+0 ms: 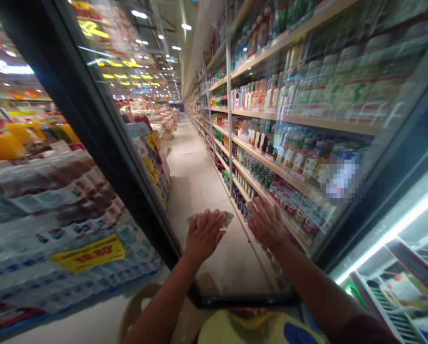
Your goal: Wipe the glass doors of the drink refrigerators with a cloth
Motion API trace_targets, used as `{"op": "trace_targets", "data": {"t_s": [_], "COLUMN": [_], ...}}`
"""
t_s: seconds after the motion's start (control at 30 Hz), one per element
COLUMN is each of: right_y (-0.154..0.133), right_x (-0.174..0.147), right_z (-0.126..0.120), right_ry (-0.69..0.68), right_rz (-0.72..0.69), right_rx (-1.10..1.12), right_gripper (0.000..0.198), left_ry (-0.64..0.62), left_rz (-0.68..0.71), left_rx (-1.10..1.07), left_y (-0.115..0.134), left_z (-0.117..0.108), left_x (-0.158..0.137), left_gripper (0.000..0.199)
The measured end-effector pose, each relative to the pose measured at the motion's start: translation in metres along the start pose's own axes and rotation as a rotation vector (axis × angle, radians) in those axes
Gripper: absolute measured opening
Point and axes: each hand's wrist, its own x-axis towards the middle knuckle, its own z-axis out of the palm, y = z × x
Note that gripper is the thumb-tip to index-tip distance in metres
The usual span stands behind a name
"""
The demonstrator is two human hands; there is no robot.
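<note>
A glass door with a black frame (249, 301) stands open at a slant in front of me. My left hand (205, 234) lies flat, fingers together, over a pale crumpled cloth (229, 218), pressing it to the glass. Only the cloth's edges show past the fingers; the rest is hidden under the palm. To the right, my right hand (266, 223) rests against the pane with straight fingers and nothing visible in it. Both forearms reach up from the bottom edge.
Lit cooler shelves (396, 306) with packaged goods stand at the lower right. Stacked bottle packs (56, 215) with a yellow price sign (90, 253) fill the left. Through the glass appear long bottle shelves (264, 114) and an aisle floor (187, 167).
</note>
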Motion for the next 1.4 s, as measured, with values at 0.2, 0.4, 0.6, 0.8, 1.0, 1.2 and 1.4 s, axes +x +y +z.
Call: {"op": "trace_targets", "data": {"t_s": [0.2, 0.4, 0.6, 0.8, 1.0, 1.2, 1.4], "right_y": [0.000, 0.000, 0.001, 0.000, 0.001, -0.001, 0.000], "right_x": [0.000, 0.001, -0.001, -0.002, -0.002, 0.002, 0.001], "right_z": [-0.001, -0.001, -0.001, 0.001, 0.001, 0.001, 0.001], "right_ry": [0.023, 0.056, 0.042, 0.011, 0.030, 0.062, 0.028], "right_rz": [0.010, -0.002, -0.009, -0.005, -0.005, -0.013, -0.018], "right_rx": [0.034, 0.051, 0.046, 0.021, 0.032, 0.035, 0.022], "right_gripper": [0.055, 0.046, 0.048, 0.057, 0.049, 0.041, 0.045], "left_ry": [0.146, 0.065, 0.066, 0.120, -0.016, 0.151, 0.082], "left_rz": [-0.371, -0.186, -0.121, -0.361, 0.007, -0.336, -0.068], "left_rx": [0.048, 0.015, 0.048, 0.015, -0.007, 0.041, 0.000], "left_y": [-0.078, -0.005, -0.035, -0.048, 0.008, -0.077, -0.009], "left_z": [-0.044, -0.011, -0.028, -0.032, 0.007, -0.040, -0.007], "left_x": [0.083, 0.013, 0.043, 0.060, -0.026, 0.075, 0.023], "left_gripper": [0.063, 0.054, 0.054, 0.064, 0.040, 0.062, 0.050]}}
